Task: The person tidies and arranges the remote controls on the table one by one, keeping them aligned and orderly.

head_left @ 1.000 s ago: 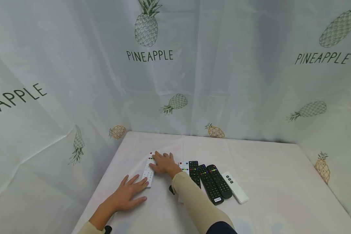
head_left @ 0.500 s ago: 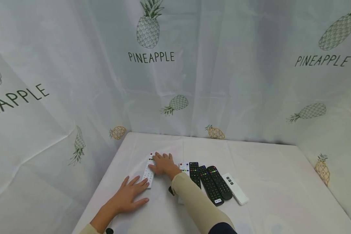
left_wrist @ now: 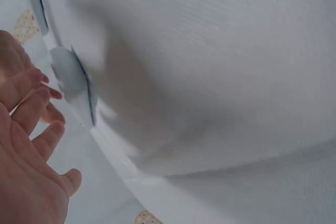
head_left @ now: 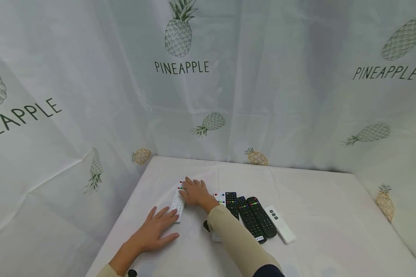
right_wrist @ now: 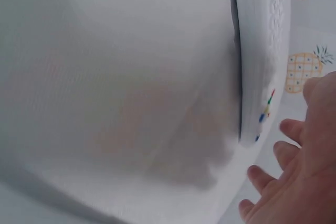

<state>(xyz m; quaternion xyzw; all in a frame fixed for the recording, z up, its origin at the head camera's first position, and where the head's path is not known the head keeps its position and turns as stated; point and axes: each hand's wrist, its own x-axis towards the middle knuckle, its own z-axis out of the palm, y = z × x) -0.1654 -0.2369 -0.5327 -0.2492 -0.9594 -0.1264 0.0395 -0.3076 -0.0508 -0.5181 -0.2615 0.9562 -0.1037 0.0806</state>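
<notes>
Three black remotes (head_left: 251, 220) and three white ones (head_left: 280, 225) lie on the worktop (head_left: 319, 215) in the head view's lower half. Left of centre, one white remote (head_left: 178, 204) has the left hand's (head_left: 156, 231) spread fingertips over its lower end and the right hand (head_left: 195, 193), fingers loosely extended, at its upper right; neither grips. Left wrist view: two hands, left edge. Right wrist view: one white remote, right side; one pineapple print (right_wrist: 303, 69).

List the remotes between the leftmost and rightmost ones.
In the head view: a white remote, partly hidden by the right sleeve, then three black remotes.
</notes>
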